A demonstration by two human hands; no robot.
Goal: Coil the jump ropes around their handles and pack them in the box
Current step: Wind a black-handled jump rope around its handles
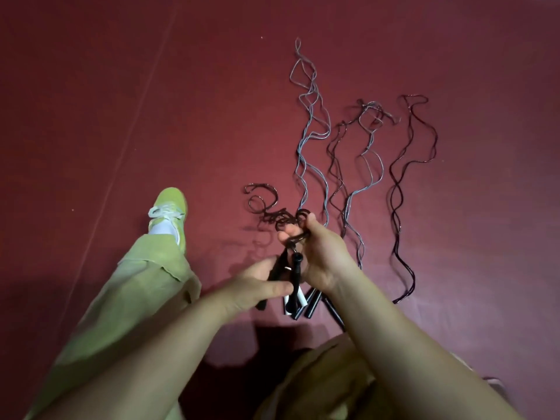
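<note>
My left hand (257, 286) grips a pair of black jump rope handles (291, 274) held together above the floor. My right hand (321, 253) pinches that rope's dark cord (272, 213) just above the handles; the cord's free end curls in loops to the upper left. Several other jump ropes lie stretched out on the red floor: grey ones (306, 131), a dark one (336, 165) and a dark one at the far right (400, 192). Their black and white handles (306, 304) lie below my hands. No box is in view.
The red floor mat (121, 86) fills the view, with a seam line running diagonally at the left. My left leg in light green trousers (127, 298) and a green shoe (169, 213) stretches out left of the ropes.
</note>
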